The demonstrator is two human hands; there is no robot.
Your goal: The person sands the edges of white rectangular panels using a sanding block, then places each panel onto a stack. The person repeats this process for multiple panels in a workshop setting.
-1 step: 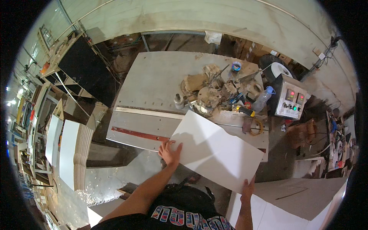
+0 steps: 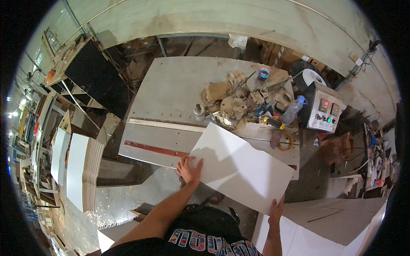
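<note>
A white rectangular panel [image 2: 243, 168], one long edge wavy, lies tilted across the near edge of the machine table [image 2: 171, 89]. At its left end my left hand [image 2: 190, 171] grips the edge, thumb on the top face and fingers toward the table's rim. My right hand [image 2: 276, 210] holds the near right corner, its fingers partly hidden by the panel. Just beyond the panel's far corner, dusty machine parts [image 2: 232, 106] are crowded together on the table. A reddish-brown strip [image 2: 156, 149] runs along the table to the left of the panel.
A control box [image 2: 323, 109] with red displays stands at the right of the table. Stacked white panels [image 2: 79, 170] with wavy edges are at the left. More white boards [image 2: 294, 237] lie near my right forearm. A plastic bottle [image 2: 294, 111] and yellow-black tool [image 2: 273, 123] sit by the machine parts.
</note>
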